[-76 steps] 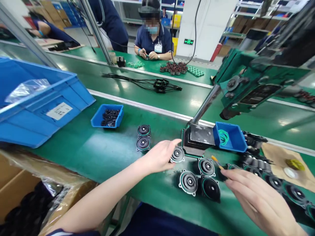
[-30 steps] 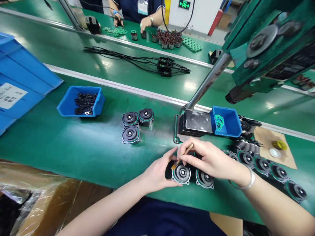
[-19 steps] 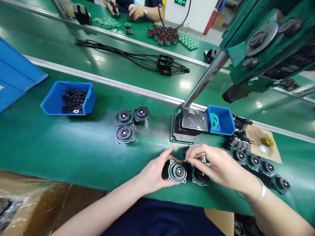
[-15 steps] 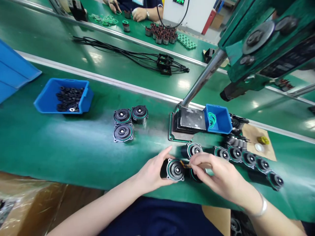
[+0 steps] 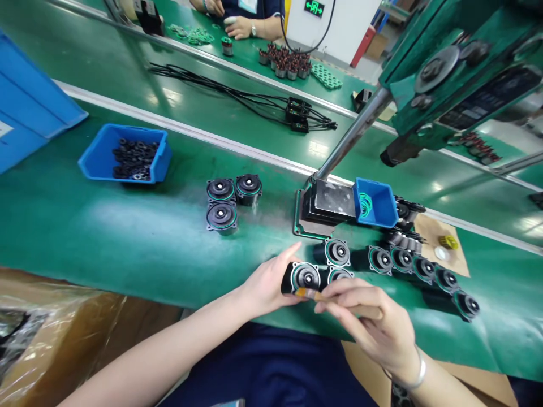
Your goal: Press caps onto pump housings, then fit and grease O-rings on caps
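My left hand (image 5: 271,282) is wrapped round a black cylindrical motor housing (image 5: 306,276), which lies on its side with its round end and green O-ring turned towards me. In my right hand (image 5: 373,316) is a small brush (image 5: 328,298) with a wooden handle, pinched between thumb and fingers. Its orange bristles touch the lower left rim of the held housing. A second housing (image 5: 338,252) lies just behind, and another (image 5: 340,275) sits to the right, partly covered by my right hand.
Several like housings (image 5: 424,267) lie in a row at right; three more (image 5: 221,215) stand left of centre. A green press (image 5: 424,85) rises over its black base block (image 5: 328,200). Blue bins hold green rings (image 5: 375,203) and dark small parts (image 5: 127,152). Across the bench, a co-worker's hands (image 5: 237,27) are visible.
The brush has moved from the upper right of the held housing's rim down to its lower left. My left hand keeps its hold. The whole view has shifted slightly.
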{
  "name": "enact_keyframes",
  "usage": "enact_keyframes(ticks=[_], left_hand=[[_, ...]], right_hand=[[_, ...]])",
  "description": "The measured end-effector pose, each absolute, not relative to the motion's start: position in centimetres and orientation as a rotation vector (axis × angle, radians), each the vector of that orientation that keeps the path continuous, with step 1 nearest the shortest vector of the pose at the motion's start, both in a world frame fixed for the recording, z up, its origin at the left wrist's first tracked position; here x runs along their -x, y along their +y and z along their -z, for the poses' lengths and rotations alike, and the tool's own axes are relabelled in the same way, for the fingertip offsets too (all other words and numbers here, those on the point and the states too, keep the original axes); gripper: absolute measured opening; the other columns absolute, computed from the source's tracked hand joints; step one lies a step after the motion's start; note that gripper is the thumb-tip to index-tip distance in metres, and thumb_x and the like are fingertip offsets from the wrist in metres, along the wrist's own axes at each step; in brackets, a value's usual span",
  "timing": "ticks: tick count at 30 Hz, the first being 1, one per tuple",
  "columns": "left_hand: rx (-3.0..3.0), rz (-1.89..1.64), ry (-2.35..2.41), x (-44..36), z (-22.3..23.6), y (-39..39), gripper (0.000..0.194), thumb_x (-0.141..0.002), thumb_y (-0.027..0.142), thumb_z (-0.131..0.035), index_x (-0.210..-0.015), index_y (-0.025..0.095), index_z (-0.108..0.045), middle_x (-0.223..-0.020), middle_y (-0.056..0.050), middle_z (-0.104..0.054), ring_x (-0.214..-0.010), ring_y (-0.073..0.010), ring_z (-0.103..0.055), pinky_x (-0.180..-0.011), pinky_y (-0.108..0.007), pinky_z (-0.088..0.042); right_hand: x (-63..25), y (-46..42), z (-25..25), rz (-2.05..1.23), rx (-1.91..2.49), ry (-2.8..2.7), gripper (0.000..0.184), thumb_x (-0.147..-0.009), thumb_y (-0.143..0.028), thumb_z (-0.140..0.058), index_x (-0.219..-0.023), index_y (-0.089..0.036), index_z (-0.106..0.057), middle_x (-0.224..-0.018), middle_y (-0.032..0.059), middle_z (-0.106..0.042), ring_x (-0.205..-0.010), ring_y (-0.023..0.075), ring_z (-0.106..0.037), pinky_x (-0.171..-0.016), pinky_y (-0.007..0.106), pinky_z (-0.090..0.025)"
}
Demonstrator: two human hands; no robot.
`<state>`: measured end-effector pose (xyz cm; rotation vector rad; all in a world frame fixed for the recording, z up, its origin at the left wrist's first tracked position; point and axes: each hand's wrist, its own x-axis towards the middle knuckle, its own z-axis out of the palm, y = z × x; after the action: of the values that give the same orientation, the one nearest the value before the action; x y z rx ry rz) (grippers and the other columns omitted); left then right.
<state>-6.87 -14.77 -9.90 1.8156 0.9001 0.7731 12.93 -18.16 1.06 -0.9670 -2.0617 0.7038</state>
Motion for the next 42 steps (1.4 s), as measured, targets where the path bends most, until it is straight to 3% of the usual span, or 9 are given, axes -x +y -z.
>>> enact_keyframes(ticks=[4, 7, 9, 12, 16, 28, 33, 38, 42], left_hand=[[-1.839, -0.817, 0.854, 6.9, 9.8, -14.8, 0.108, -0.070, 0.031, -0.083, -0.152, 0.023, -0.013, -0.123, -0.009, -0.065, -0.112, -0.0273, -0.066, -0.099, -0.042, -0.053], [-1.859, -0.849, 0.844, 6.9, 10.3, -14.8, 0.108, -0.071, 0.031, -0.082, -0.152, 0.022, -0.012, -0.123, -0.010, -0.065, -0.112, -0.0280, -0.065, -0.098, -0.043, -0.053], [-1.878, -0.872, 0.840, 6.8, 10.8, -14.9, 0.107, -0.073, 0.031, -0.080, -0.153, 0.022, -0.010, -0.123, -0.010, -0.064, -0.114, -0.0276, -0.065, -0.099, -0.043, -0.053], [-1.895, -0.886, 0.831, 6.7, 11.1, -14.9, 0.109, -0.073, 0.029, -0.080, -0.153, 0.024, -0.006, -0.124, -0.009, -0.063, -0.114, -0.0268, -0.065, -0.100, -0.043, -0.053], [-1.886, -0.867, 0.843, 6.8, 10.8, -14.8, 0.115, -0.069, 0.032, -0.085, -0.153, 0.024, -0.007, -0.124, -0.009, -0.064, -0.114, -0.0281, -0.064, -0.100, -0.044, -0.053], [-1.866, -0.853, 0.841, 6.9, 10.1, -14.5, 0.102, -0.073, 0.033, -0.082, -0.150, 0.022, -0.017, -0.121, -0.009, -0.065, -0.114, -0.0269, -0.064, -0.101, -0.043, -0.052], [-1.890, -0.816, 0.864, 7.0, 9.7, -14.6, 0.105, -0.071, 0.033, -0.083, -0.150, 0.024, -0.014, -0.121, -0.007, -0.064, -0.114, -0.0264, -0.064, -0.101, -0.042, -0.051], [-2.106, -0.785, 0.917, 7.5, 8.0, -14.7, 0.109, -0.076, 0.027, -0.077, -0.153, 0.025, -0.001, -0.126, -0.009, -0.061, -0.112, -0.0268, -0.064, -0.097, -0.042, -0.052], [-2.468, -0.738, 1.133, 9.5, 6.0, -12.9, 0.100, -0.080, 0.021, -0.071, -0.154, 0.018, -0.004, -0.124, -0.014, -0.061, -0.120, -0.0316, -0.056, -0.109, -0.054, -0.038]], right_hand=[[-12.9, -17.6, -0.4, -0.500, 0.896, -2.217, 0.022, -0.088, -0.004, -0.059, -0.104, -0.017, -0.050, -0.102, 0.0080, -0.067, -0.088, 0.0101, -0.070, -0.077, 0.018, -0.060], [-12.3, -17.3, -0.2, -0.262, 0.781, -2.478, 0.016, -0.091, -0.009, -0.055, -0.107, -0.012, -0.056, -0.107, 0.0121, -0.067, -0.098, 0.0157, -0.069, -0.085, 0.026, -0.061], [-11.5, -17.3, -0.6, -0.111, 0.698, -2.569, 0.016, -0.093, -0.010, -0.049, -0.104, -0.010, -0.060, -0.105, 0.0133, -0.068, -0.099, 0.0194, -0.068, -0.086, 0.033, -0.061], [-10.6, -17.8, -1.9, 0.007, 0.630, -2.600, 0.022, -0.093, -0.008, -0.043, -0.096, -0.010, -0.064, -0.095, 0.0111, -0.071, -0.091, 0.0191, -0.069, -0.080, 0.032, -0.060], [-11.0, -18.8, -3.1, -0.024, 0.609, -2.715, 0.023, -0.092, -0.009, -0.043, -0.094, -0.012, -0.066, -0.094, 0.0094, -0.072, -0.086, 0.0183, -0.070, -0.079, 0.031, -0.059], [-13.9, -18.3, -4.0, 0.057, 0.532, -2.880, 0.023, -0.093, -0.009, -0.043, -0.093, -0.010, -0.066, -0.100, 0.0102, -0.071, -0.091, 0.0218, -0.068, -0.080, 0.038, -0.059], [-14.6, -16.7, -3.2, 0.184, 0.497, -2.831, 0.018, -0.093, -0.010, -0.048, -0.100, -0.011, -0.064, -0.109, 0.0092, -0.069, -0.100, 0.0214, -0.066, -0.085, 0.037, -0.059], [-16.9, -16.7, -2.9, 0.119, 0.592, -2.651, 0.024, -0.093, -0.007, -0.043, -0.107, -0.009, -0.061, -0.116, 0.0141, -0.066, -0.115, 0.0233, -0.060, -0.095, 0.038, -0.054], [-19.6, -17.5, -1.6, -0.062, 0.703, -2.543, 0.033, -0.089, -0.001, -0.048, -0.120, -0.009, -0.056, -0.129, 0.0152, -0.059, -0.127, 0.0226, -0.053, -0.105, 0.037, -0.047]])
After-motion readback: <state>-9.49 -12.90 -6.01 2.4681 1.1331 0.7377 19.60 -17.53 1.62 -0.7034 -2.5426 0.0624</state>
